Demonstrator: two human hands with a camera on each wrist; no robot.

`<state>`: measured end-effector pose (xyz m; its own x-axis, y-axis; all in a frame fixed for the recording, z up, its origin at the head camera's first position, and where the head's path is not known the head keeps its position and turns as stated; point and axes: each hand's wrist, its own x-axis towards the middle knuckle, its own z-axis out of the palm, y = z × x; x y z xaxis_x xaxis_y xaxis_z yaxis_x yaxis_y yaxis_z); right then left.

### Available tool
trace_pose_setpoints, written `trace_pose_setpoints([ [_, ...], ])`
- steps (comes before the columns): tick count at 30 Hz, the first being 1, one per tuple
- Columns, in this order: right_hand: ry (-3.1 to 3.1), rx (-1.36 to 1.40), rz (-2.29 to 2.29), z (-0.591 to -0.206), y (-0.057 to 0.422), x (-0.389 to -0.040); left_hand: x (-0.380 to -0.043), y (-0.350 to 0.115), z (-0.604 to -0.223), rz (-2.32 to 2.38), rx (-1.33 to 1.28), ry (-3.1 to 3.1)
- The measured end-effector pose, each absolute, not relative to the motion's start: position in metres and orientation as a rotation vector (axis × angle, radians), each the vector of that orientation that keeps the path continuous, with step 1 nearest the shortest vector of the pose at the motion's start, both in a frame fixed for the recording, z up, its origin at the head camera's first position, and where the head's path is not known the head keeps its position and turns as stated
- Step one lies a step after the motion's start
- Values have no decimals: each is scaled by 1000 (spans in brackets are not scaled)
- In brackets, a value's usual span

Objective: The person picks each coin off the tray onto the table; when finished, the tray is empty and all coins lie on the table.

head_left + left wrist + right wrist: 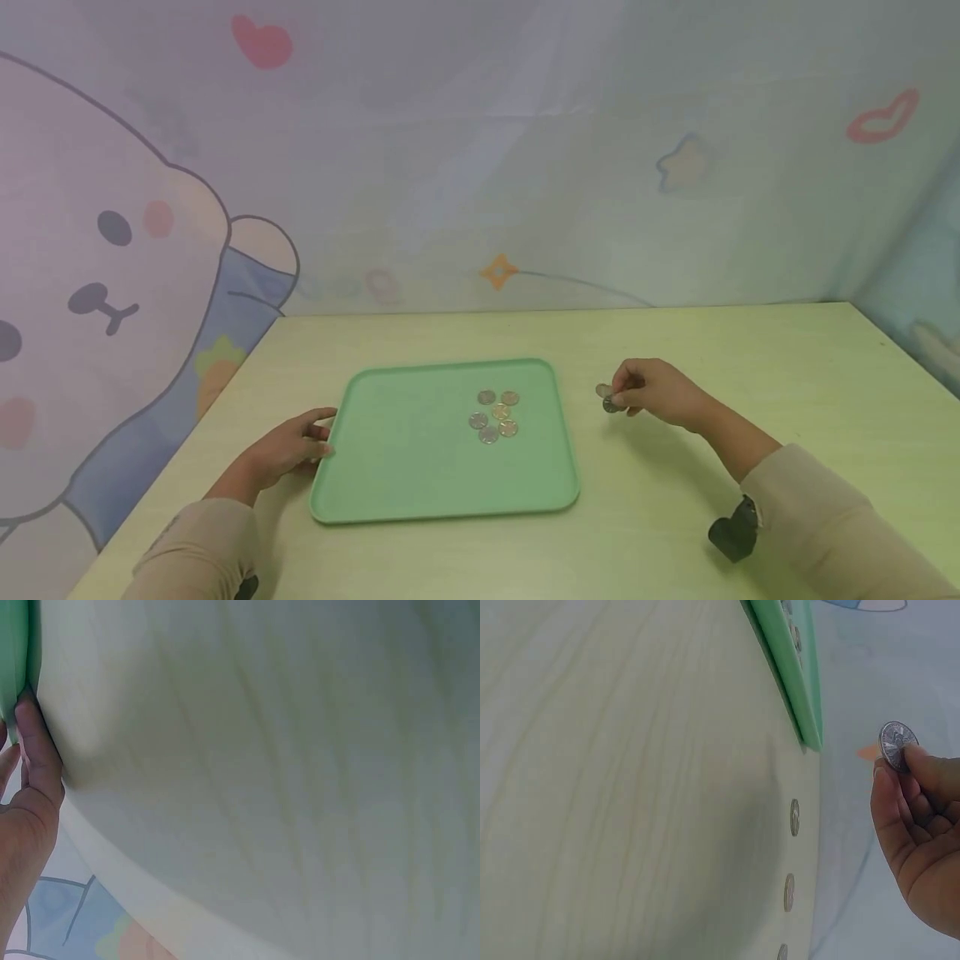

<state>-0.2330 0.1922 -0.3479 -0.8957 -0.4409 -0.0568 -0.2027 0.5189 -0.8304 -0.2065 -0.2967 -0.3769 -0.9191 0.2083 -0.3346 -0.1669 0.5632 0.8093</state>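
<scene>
My right hand (660,392) is to the right of the green tray (405,492), pinching a silver coin (897,744) between thumb and fingertips above the table. Close by those fingertips, another coin (603,390) shows in the head view. The right wrist view has a coin (795,817), a second coin (789,892) and a partly cut-off coin (782,952) on the tabletop. My left hand (281,450) grips the tray's left rim, its fingers partly hidden at the edge. Several silver and gold-toned coins (501,412) lie grouped on the tray's right half.
The pale wooden table (645,533) reaches back to a cloth backdrop (570,192) printed with a bear, hearts and stars. A black device (735,530) is strapped at the right sleeve (817,508).
</scene>
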Motion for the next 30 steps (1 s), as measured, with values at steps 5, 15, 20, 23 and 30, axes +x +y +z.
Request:
trace_pose_setpoints([
  [5,2525,-513,-1321,-347,208,-234,-207,-296,-379,1302,12,2408],
  [15,2605,-444,-1286,-348,240,-236,-207,-297,-378,1290,26,2419],
  [20,2654,-398,-1249,-349,252,-236,-205,-296,-378,1299,39,2410],
  [23,2678,-387,-1235,-348,257,-237,-205,-296,-378,1300,41,2412],
  [30,2728,-342,-1204,-350,268,-241,-205,-297,-376,1301,53,2413],
])
